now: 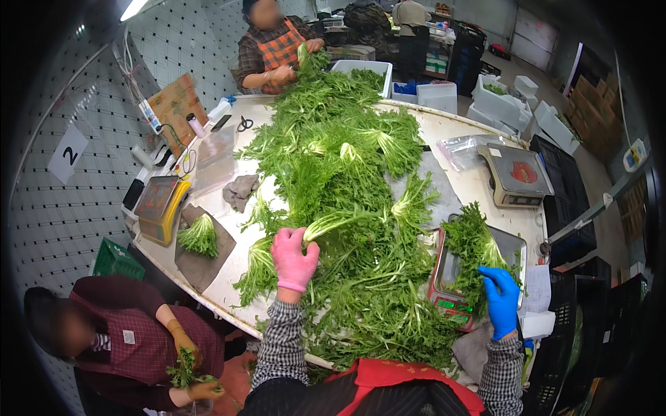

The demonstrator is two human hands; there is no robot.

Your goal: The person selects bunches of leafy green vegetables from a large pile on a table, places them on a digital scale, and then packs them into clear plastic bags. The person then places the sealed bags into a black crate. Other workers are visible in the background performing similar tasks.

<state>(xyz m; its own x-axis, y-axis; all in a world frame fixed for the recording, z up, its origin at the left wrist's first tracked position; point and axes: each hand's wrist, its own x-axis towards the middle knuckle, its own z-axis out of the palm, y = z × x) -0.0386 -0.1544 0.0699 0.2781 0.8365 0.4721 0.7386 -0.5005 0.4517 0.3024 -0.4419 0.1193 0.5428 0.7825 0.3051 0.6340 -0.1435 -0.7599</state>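
Observation:
My left hand [294, 260], in a pink glove, grips the pale stem end of a frisée sprig [333, 222] above the heap of leafy frisée [359, 281]. In a blue glove, my right hand [500, 299] is at the pale base of a frisée bunch [471, 239], its thumb and fingers around that end. The bunch lies on the metal pan of a red digital scale [442, 291], whose display is lit green. Whether the right fingers press on the stems is hard to make out. Another bunch [408, 205] rests on the heap between my hands.
A yellow scale [164, 208] and a frisée bunch on a grey cloth [192, 265] are at left. Another scale [515, 174] and plastic bags [463, 151] lie at right. One co-worker [273, 47] holds greens across the table; another [145, 343] works at lower left.

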